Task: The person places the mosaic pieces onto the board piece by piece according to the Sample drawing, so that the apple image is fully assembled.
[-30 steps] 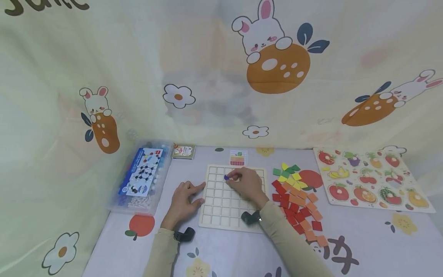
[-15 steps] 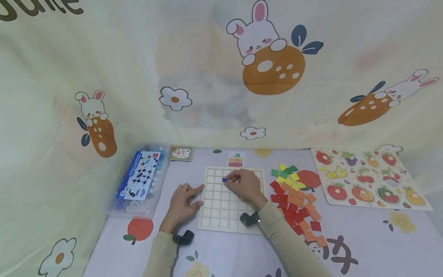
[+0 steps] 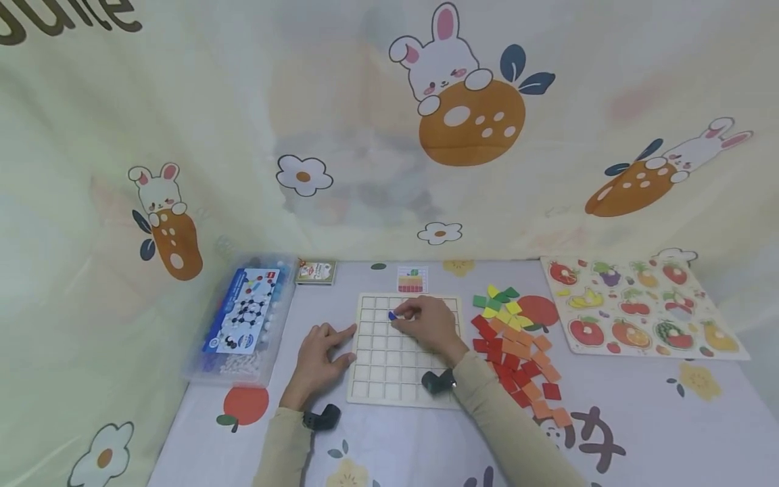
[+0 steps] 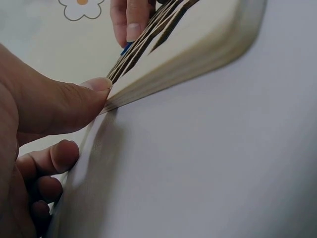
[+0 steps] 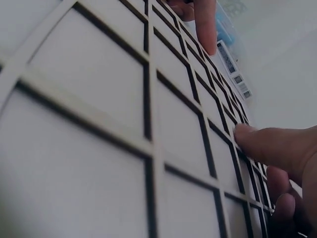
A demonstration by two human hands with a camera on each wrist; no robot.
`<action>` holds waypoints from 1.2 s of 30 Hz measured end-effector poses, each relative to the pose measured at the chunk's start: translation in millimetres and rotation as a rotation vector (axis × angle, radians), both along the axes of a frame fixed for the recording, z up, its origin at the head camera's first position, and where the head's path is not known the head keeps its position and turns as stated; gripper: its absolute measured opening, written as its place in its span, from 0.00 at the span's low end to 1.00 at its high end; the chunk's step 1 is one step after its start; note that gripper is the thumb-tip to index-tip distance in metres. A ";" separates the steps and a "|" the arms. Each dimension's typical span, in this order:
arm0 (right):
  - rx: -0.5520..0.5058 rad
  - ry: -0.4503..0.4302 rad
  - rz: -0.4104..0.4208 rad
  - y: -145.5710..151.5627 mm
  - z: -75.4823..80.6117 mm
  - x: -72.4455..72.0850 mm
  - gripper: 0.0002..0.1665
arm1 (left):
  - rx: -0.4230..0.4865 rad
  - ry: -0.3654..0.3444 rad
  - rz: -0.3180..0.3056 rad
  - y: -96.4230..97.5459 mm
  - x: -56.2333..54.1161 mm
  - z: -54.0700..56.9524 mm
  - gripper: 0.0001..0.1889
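Note:
A wooden grid board with square cells lies on the table in the head view. My right hand is over its upper part and pinches a small blue tile between thumb and fingertips. In the left wrist view a bit of the blue tile shows beneath the right fingers. At the board's left edge, my left hand touches the rim with thumb and index finger, its other fingers loosely bent. The right wrist view shows the right thumb low on the grid; the tile is hidden there.
Right of the board lie loose red, orange, yellow and green tiles. A fruit puzzle board is farther right. On the left stands a clear plastic box of small parts, beside a small card box. A picture card lies behind the board.
The head view has shifted slightly. Both hands keep nearly the same place on the board, and the blue tile, still pinched, appears turned a little.

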State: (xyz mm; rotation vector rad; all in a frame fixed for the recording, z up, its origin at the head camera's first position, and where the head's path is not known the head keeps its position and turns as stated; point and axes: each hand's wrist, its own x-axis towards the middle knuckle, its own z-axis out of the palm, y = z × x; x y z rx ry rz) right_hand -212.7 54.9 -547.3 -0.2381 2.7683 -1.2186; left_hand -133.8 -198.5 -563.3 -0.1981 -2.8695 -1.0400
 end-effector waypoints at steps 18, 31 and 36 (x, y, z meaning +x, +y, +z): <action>0.184 0.026 -0.064 159.1 31.4 -33.3 0.27 | 0.000 -0.001 0.014 2.4 0.5 2.1 0.29; 0.330 -0.054 0.010 211.7 30.4 -40.9 0.19 | 0.006 -0.023 0.025 1.7 1.2 0.6 0.29; 0.303 -0.076 0.020 212.4 29.5 -44.6 0.21 | 0.006 -0.019 0.023 2.8 0.7 3.5 0.29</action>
